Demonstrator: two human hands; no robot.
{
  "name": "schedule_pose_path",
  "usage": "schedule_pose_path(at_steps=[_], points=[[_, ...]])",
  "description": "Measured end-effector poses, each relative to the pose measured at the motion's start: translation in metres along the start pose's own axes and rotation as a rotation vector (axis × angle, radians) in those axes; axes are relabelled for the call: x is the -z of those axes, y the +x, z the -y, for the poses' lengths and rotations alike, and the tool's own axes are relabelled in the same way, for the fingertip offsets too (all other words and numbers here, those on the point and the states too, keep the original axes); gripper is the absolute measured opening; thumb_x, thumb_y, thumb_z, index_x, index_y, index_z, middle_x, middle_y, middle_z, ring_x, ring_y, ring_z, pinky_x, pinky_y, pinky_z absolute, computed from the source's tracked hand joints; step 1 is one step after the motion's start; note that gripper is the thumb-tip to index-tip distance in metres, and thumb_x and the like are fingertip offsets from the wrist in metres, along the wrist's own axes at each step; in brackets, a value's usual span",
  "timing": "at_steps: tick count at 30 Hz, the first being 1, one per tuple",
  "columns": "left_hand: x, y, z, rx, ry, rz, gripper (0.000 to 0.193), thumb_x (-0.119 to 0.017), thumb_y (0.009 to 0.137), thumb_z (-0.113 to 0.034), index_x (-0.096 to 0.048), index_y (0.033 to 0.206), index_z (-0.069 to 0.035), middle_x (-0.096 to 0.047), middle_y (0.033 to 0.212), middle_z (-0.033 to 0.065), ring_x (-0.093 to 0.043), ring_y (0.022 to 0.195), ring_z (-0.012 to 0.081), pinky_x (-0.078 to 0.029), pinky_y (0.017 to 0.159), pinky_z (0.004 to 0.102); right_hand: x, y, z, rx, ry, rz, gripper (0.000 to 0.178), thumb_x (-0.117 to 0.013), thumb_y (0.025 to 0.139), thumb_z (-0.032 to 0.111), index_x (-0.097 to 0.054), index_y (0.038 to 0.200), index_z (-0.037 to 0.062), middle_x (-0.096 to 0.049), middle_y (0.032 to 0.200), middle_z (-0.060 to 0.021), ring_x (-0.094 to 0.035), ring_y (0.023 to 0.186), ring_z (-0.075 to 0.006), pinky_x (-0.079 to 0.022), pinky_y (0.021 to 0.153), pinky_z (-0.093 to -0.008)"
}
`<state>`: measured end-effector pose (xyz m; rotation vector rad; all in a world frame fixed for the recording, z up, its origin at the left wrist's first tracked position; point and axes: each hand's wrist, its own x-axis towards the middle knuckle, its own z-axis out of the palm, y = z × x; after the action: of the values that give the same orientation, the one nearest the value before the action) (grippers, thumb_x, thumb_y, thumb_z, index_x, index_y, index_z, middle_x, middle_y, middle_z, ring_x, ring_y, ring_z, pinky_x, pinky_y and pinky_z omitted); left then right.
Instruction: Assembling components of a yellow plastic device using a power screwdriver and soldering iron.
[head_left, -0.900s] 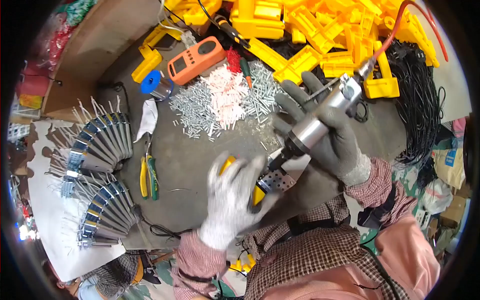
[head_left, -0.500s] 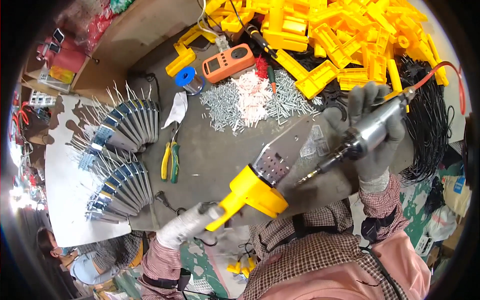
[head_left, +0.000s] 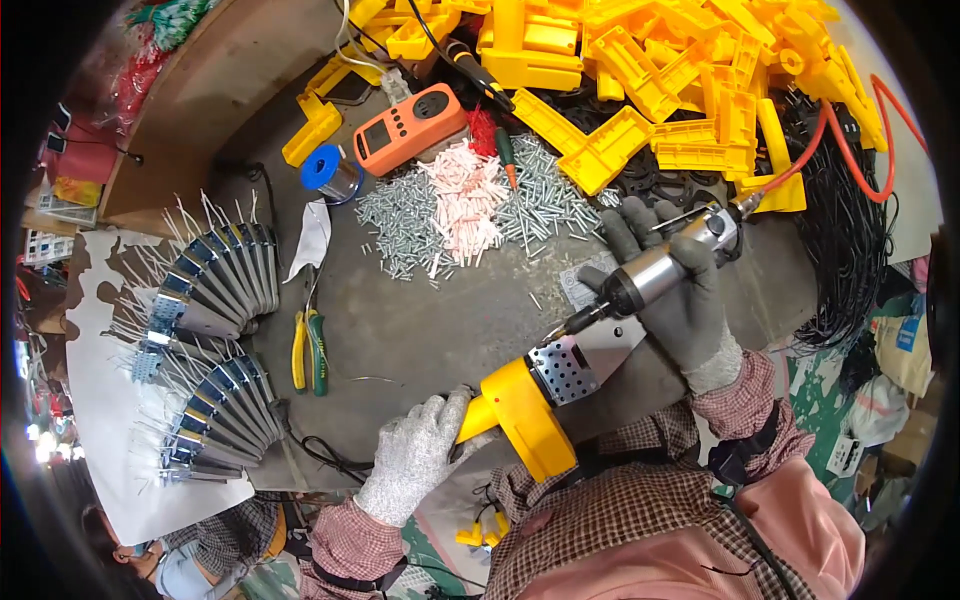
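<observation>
My left hand (head_left: 415, 450), in a light grey glove, is closed round the handle of a yellow plastic housing (head_left: 525, 415). A flat metal plate (head_left: 610, 350) with a perforated guard (head_left: 565, 372) juts out of the housing, pointing up and right. My right hand (head_left: 685, 315), in a dark grey glove, holds a silver and black air screwdriver (head_left: 645, 280) across its palm, some fingers loosely extended. The driver's tip is at the guard's upper edge, near the housing; whether it touches a screw is too small to tell. A red air hose (head_left: 800, 165) runs from the driver's back end.
Loose metal screws (head_left: 400, 220) and pale pink pieces (head_left: 465, 200) lie beyond my hands. Yellow housing parts (head_left: 690, 80) are heaped at the back, black cables (head_left: 845, 240) at right. Fanned metal plates (head_left: 225, 270), pliers (head_left: 310, 340), solder spool (head_left: 330, 172) and orange meter (head_left: 410, 128) stand left.
The air screwdriver has moved left and its tip has come to the perforated guard. The yellow housing has turned, bringing the plate lower and flatter. The whole view has shifted somewhat.
</observation>
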<state>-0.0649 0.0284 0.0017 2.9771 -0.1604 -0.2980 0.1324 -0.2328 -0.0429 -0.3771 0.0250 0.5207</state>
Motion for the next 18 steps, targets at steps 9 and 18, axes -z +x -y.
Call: schedule_pose_path(at_steps=[9,18], points=[[-0.002,0.003,0.000,0.048,-0.031,0.045,0.064,-0.082,0.078,-0.046,-0.060,0.126,-0.008,-0.067,0.093,0.0111,-0.071,0.076,0.0298,-0.056,0.063,0.0402,-0.005,-0.003,-0.004,0.011,-0.003,0.087,0.043,-0.063,0.094,0.018,-0.050,0.135,0.0172,-0.051,0.146,-0.0108,-0.042,0.141,-0.0324,-0.039,0.109,-0.0720],[-0.006,0.003,0.002,-0.011,0.008,0.033,0.062,-0.075,0.084,-0.045,-0.055,0.129,-0.009,-0.057,0.086,0.0074,-0.068,0.072,0.0237,-0.056,0.060,0.0385,0.006,0.001,-0.012,0.004,0.043,-0.011,0.035,-0.065,0.093,0.016,-0.056,0.128,0.0153,-0.053,0.141,-0.0030,-0.046,0.139,-0.0317,-0.037,0.108,-0.0749]])
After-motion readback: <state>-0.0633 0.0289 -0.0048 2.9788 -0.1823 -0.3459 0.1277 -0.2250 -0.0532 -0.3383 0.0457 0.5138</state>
